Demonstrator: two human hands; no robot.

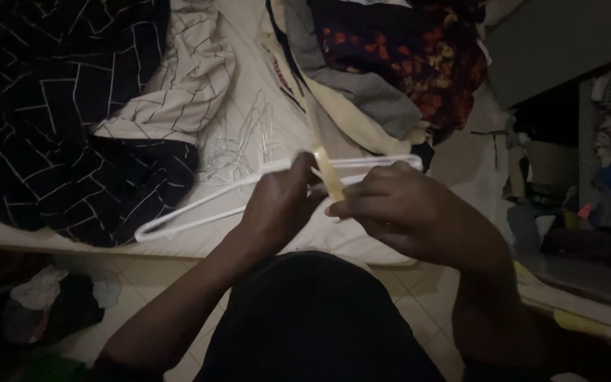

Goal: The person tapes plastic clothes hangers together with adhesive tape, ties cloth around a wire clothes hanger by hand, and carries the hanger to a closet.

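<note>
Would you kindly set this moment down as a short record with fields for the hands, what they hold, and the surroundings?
left hand: left hand gripping the white wire hangers near their hook end
right hand: right hand pinching a yellowish strip that crosses the hangers
surface: white bed sheet
nearby: loose wire hangers on the sheet; black line-patterned cloth to the left; pile of clothes above
light: dim

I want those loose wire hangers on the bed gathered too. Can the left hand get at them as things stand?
Probably not yet: the left hand grips the white hanger. The wire hangers lie uncovered just beyond it.
</note>
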